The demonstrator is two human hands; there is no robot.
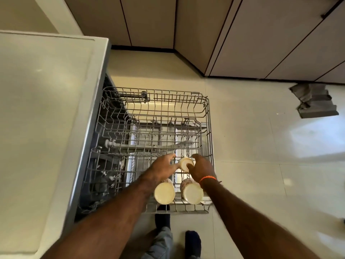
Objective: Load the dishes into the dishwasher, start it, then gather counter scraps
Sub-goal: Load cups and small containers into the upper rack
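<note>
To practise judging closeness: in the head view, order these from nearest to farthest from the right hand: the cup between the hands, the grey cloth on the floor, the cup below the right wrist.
From the right hand:
1. Cup between the hands, touching its fingers.
2. Cup below the right wrist, near rack edge.
3. Grey cloth, floor, far right.

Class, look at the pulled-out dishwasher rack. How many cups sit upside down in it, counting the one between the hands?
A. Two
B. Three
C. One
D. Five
B: two inverted cups stand at the near edge of the rack, and a third cup sits between the left hand and right hand.
</note>
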